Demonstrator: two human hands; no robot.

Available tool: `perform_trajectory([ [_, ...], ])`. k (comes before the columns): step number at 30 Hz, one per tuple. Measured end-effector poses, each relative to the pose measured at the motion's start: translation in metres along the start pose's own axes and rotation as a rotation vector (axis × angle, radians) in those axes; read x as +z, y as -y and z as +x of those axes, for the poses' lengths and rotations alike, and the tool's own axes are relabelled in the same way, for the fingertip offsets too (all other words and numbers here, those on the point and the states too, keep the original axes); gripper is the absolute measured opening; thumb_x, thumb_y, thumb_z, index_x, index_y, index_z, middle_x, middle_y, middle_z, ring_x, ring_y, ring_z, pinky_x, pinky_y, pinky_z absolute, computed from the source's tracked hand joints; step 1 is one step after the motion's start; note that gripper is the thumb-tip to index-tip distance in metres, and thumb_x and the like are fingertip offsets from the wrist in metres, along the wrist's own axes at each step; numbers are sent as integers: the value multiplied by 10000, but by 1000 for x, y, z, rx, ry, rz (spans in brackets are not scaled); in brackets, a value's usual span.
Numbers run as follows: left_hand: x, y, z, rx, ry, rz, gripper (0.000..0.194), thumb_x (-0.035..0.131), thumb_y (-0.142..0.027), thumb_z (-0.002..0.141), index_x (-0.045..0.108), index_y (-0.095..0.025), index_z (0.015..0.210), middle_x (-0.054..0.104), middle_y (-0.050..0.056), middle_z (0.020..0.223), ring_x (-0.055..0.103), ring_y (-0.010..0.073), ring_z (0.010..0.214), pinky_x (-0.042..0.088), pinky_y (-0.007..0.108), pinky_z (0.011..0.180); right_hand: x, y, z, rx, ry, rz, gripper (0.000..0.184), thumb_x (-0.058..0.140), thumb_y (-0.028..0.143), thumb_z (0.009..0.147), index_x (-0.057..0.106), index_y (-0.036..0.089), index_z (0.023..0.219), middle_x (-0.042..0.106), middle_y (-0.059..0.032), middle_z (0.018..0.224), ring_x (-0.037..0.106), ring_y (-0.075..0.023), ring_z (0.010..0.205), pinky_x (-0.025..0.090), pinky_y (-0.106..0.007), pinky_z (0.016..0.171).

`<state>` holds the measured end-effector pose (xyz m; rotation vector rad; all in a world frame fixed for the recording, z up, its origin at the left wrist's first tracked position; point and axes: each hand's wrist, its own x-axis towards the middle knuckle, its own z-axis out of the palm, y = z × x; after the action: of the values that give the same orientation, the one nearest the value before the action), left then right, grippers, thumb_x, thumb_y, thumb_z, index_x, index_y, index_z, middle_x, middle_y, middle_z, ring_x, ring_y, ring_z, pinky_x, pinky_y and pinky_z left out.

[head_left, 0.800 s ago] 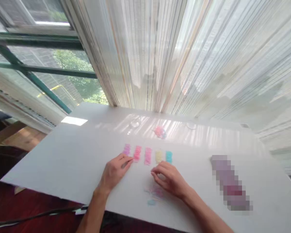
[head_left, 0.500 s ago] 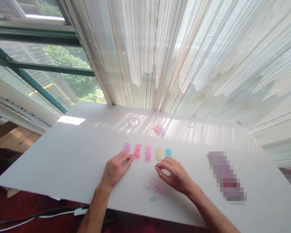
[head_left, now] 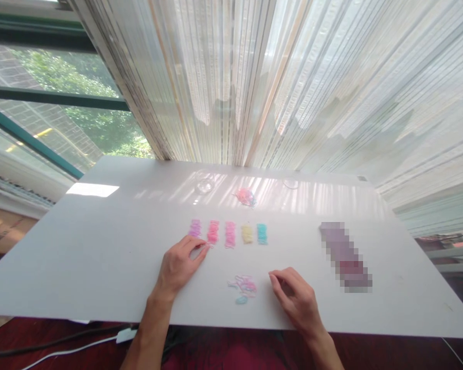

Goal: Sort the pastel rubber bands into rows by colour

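Note:
My left hand [head_left: 181,264] rests on the table, thumb and forefinger pinched at the near end of a red-pink column [head_left: 213,231] of small thin pieces. A small pale pink piece shows at those fingertips. Beside it stand columns in purple [head_left: 195,228], pink [head_left: 230,234], yellow [head_left: 247,234] and turquoise [head_left: 262,233]. My right hand [head_left: 296,298] is closed near the table's front, its thumb and forefinger together; anything between them is too small to make out. Left of it lies a loose mixed pile [head_left: 245,284] of pink, purple and bluish pieces, with a turquoise clump [head_left: 241,299] just below.
Behind the columns sit a clear round container [head_left: 206,185], a heap of pink and blue pieces [head_left: 246,197] and a clear ring-shaped thing [head_left: 290,183]. A blurred-out purple object [head_left: 345,257] lies to the right on the white table [head_left: 100,257]. A striped curtain [head_left: 224,103] hangs behind.
My right hand has moved right and toward me, away from the yellow and turquoise columns. My left hand stays by the red-pink column. The view has shifted slightly.

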<state>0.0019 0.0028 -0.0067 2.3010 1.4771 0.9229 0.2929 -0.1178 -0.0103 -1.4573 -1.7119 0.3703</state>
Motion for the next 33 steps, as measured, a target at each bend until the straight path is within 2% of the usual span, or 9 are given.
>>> perform_trajectory([
  [3,0,-2,0,-16,1,9,123,641,-313,953,714,-218,925,739,8,897,707,177,803,513,264,728,3,1,2,-5,-17,-14,93,587,172,999,652,228,963,653,-9,776,608,-163,684,493,-289,636],
  [9,3,-6,0,-44,-4,114,110,681,-316,928,722,-229,875,746,-5,872,696,189,755,493,275,712,8,2,10,-78,67,-103,104,580,168,998,651,220,943,667,-11,768,603,-183,713,482,-322,686],
  [14,8,-8,-1,-66,-37,183,116,678,-313,931,718,-233,856,757,-9,872,697,194,743,471,275,692,8,3,11,-60,61,-106,113,569,181,1005,649,219,934,667,-13,764,600,-183,712,478,-315,682],
  [18,9,-8,0,-64,-56,190,133,668,-320,940,712,-229,854,754,-11,868,693,190,735,463,273,685,8,1,11,-43,64,-108,120,564,195,1007,652,218,929,667,-16,767,601,-184,714,479,-315,683],
  [23,2,-16,-3,-40,-75,125,184,610,-326,980,724,-219,883,749,5,875,656,170,686,461,271,670,7,4,11,-61,78,-98,123,560,195,1008,655,220,932,668,-18,769,599,-187,719,483,-326,684],
  [25,-1,-24,-6,0,-24,57,185,594,-313,989,731,-225,901,742,7,876,638,161,664,465,273,659,7,8,11,-58,91,-88,119,561,182,1003,654,222,940,668,-19,780,600,-190,730,488,-335,693],
  [28,0,-40,-13,151,160,-80,141,604,-276,975,740,-239,958,742,9,904,648,163,698,492,285,684,10,14,10,-54,120,-57,100,577,168,989,657,226,975,671,-27,821,614,-199,774,504,-346,718],
  [30,3,-51,-17,215,252,-132,110,669,-262,933,736,-242,1018,741,18,943,668,182,767,505,307,728,13,17,9,-63,147,-57,99,588,164,978,660,230,995,673,-36,857,619,-208,812,509,-358,744],
  [33,8,-64,-22,243,330,-145,180,757,-219,857,730,-241,1034,731,23,970,665,203,808,497,337,749,17,19,6,-68,175,-78,108,587,151,972,655,228,1006,659,-44,881,606,-214,832,496,-372,765],
])
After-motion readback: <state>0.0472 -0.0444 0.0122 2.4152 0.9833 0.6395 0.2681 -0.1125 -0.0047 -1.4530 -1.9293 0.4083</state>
